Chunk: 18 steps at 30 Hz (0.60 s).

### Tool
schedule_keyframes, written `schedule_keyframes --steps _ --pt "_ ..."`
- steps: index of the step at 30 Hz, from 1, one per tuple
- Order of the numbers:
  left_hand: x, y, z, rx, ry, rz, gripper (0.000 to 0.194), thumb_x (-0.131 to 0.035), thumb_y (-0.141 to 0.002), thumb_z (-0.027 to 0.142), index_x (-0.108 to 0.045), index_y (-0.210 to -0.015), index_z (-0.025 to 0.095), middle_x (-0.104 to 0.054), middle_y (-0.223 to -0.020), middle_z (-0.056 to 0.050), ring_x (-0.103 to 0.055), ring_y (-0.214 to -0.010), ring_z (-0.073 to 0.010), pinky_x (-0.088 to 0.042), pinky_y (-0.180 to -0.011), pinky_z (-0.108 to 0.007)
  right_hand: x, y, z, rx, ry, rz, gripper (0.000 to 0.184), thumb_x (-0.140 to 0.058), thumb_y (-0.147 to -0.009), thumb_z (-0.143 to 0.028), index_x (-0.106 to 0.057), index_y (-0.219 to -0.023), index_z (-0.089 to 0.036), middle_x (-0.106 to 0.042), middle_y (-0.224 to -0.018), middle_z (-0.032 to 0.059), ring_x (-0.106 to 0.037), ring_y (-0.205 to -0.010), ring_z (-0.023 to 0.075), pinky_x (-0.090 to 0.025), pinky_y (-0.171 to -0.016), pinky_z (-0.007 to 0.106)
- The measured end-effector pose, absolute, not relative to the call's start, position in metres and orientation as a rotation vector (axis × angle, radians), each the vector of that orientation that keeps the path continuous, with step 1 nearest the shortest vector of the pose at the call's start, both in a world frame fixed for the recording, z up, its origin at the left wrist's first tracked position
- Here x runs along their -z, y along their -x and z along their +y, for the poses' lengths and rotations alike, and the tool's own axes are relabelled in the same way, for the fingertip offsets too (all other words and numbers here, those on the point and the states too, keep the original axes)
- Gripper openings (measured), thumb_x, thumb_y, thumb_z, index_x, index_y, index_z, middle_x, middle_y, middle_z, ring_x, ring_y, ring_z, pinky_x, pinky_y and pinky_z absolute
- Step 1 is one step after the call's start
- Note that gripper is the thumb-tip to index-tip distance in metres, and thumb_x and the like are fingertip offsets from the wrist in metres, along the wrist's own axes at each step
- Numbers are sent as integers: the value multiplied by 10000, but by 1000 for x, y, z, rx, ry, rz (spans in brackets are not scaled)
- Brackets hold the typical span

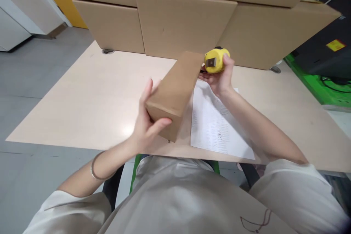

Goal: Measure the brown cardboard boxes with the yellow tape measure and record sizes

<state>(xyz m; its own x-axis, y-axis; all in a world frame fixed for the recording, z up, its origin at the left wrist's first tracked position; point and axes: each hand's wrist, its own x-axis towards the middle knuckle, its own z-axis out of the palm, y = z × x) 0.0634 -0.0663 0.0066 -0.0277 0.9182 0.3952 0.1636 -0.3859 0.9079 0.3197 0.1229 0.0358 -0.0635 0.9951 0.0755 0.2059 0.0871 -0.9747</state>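
Note:
My left hand point(148, 124) is wrapped round the near end of a long brown cardboard box point(175, 91), which it holds above the table, pointing away from me. My right hand point(219, 78) grips a yellow tape measure point(216, 60) at the box's far end. Under my right forearm a printed sheet of paper point(216, 128) lies flat on the table. A thin bracelet circles my left wrist.
The light wooden table point(90, 98) runs left to right in front of me. Several large cardboard boxes point(181, 22) are stacked along its far edge. Grey floor lies to the left, a green mat point(323, 87) and dark equipment to the right.

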Motion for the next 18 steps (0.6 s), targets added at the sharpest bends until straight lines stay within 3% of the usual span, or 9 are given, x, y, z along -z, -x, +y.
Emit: schedule_keyframes --steps 2,5,7,11,12,14,18 --pt "13 -76 -76 -1534 -1871 1039 906 -766 -1100 672 -300 -1855 489 -406 -1939 -93 -432 -1781 -438 -394 -1449 -639 -27 -306 127 -956 1285 -1553 756 -302 -1034 -938 -653 -1092 -271 -736 -1098 147 -787 -1065 335 -627 -727 388" --pt "35 -90 -85 -1574 -2042 920 850 -780 -1134 496 -309 -1840 544 -322 -1981 -62 -418 -1796 -408 -405 -1431 -660 -17 -297 131 -897 1256 -1580 767 -264 -1061 -901 -680 -1180 -267 -728 -1109 135 -783 -1084 325 -605 -711 359" --pt "37 -91 -87 -1581 -2013 882 771 -748 -1138 558 -385 -1817 519 -343 -1973 -57 -396 -1807 -421 -370 -1448 -688 -18 -300 135 -876 1230 -1542 736 -284 -1075 -872 -683 -1204 -267 -725 -1100 126 -773 -1085 324 -607 -745 373" --pt "13 -76 -63 -1601 -1712 943 647 -444 -1182 779 -550 -1722 438 -455 -1920 -35 -299 -1851 -425 -258 -1512 -646 -46 -320 142 -848 1149 -1531 596 -478 -1027 -859 -633 -1078 -286 -688 -1011 79 -715 -948 286 -564 -751 368" --pt "5 -72 -47 -1586 -1637 975 637 -449 -1185 767 -554 -1707 419 -469 -1911 -41 -277 -1860 -410 -253 -1516 -618 -57 -323 142 -898 1115 -1549 547 -530 -1018 -828 -620 -1064 -290 -677 -991 63 -689 -896 261 -543 -732 351" --pt "-8 -67 -6 -1506 -1560 1045 717 -649 -1108 744 -510 -1716 390 -454 -1919 -61 -236 -1875 -390 -237 -1516 -589 -82 -324 141 -1032 1060 -1610 485 -585 -1021 -776 -620 -1056 -293 -669 -941 42 -648 -807 225 -497 -672 325" --pt "-16 -81 76 -1470 -1441 1017 898 -840 -972 579 -435 -1746 371 -352 -1968 -61 -144 -1896 -356 -234 -1504 -555 -120 -301 136 -1132 1124 -1818 589 -553 -1024 -878 -656 -994 -299 -693 -816 55 -665 -708 251 -431 -552 351"
